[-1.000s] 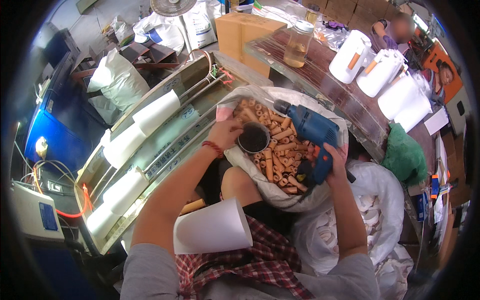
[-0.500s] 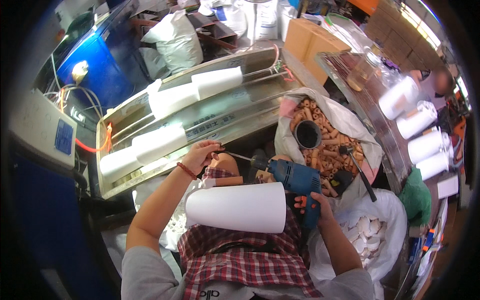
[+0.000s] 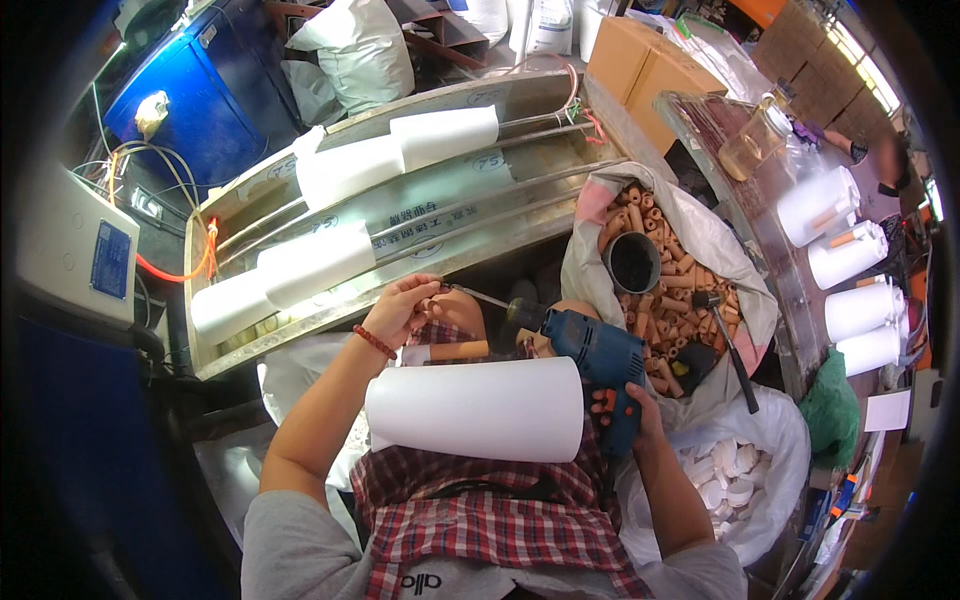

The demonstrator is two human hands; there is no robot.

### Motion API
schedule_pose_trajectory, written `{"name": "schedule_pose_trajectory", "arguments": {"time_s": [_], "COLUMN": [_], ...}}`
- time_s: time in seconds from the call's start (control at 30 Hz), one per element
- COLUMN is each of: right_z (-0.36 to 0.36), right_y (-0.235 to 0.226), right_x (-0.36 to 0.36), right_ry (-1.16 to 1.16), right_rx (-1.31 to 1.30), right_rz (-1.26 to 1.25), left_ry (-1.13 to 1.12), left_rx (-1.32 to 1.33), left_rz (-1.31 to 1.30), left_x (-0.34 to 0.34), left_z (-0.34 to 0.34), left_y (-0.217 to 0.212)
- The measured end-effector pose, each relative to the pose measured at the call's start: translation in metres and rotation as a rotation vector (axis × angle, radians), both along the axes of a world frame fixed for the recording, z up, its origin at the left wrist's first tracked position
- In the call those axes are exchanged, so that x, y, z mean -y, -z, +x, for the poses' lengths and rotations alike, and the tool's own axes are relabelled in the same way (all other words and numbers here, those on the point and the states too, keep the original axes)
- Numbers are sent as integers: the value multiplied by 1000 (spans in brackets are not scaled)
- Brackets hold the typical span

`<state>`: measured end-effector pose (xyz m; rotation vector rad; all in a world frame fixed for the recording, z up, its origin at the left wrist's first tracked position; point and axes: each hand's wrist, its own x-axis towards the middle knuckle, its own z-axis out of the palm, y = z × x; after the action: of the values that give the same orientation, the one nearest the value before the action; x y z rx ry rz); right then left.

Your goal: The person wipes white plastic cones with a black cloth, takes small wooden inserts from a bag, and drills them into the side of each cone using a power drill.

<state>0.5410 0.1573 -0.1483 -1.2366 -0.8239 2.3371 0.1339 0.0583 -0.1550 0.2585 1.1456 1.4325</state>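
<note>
My right hand grips the handle of a blue power drill, which points left and slightly away from me. A long thin bit sticks out of its dark chuck. At the bit's tip, the thumb and fingers of my left hand are pinched together; what is between them is too small to make out. Across my lap lies a large white tapered cone, its wide end near the drill handle. Just beyond it rests a brown tube with a whitish end, below my left hand.
Beyond my knees, a wooden trough holds white cones on metal rods. To the right are a sack of brown tubes with a black cup, a hammer-like tool and a bag of white pieces. White cones stand on a bench.
The view has shifted slightly, so the surroundings sit a little differently. Both hands keep nearly the same pose, with the drill and bit held between them. The cone stays on my lap.
</note>
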Motion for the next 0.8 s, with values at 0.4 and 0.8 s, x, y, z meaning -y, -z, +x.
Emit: {"name": "schedule_pose_trajectory", "arguments": {"time_s": [0.4,0.8], "right_z": [5,5], "right_y": [4,2], "right_x": [-5,-6], "right_ry": [-44,-54], "right_rx": [-31,-30], "right_rz": [-2,20], "left_ry": [-23,-28], "left_rx": [-229,-162], "left_rz": [-35,-42], "left_x": [-1,0], "left_z": [7,5], "left_y": [-11,-2]}}
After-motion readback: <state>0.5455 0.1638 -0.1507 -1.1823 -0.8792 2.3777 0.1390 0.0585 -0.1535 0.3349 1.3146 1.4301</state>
